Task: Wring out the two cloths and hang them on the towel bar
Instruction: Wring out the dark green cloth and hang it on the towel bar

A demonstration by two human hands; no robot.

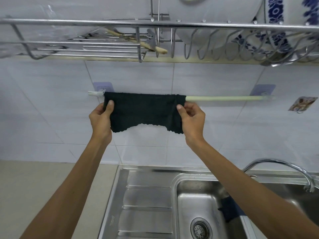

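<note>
One cloth (145,112) is draped over the towel bar (224,98), left of centre; the second cloth (229,211) lies in the sink (148,200) below.

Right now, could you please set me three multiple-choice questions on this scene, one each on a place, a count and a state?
1. Where is the second dark cloth?
A. in the sink basin
B. on the dish rack
C. on the counter to the left

2. How many cloths hang on the towel bar?
A. none
B. one
C. two

3. What are the hands doing with the hanging cloth?
A. twisting it into a rope
B. holding it bunched over the tap
C. pinching its two side edges, spread flat

Answers:
1. A, it lies in the sink, partly behind the right forearm.
2. B, only one dark cloth drapes over the bar.
3. C, the left hand and right hand each grip one side.
</note>
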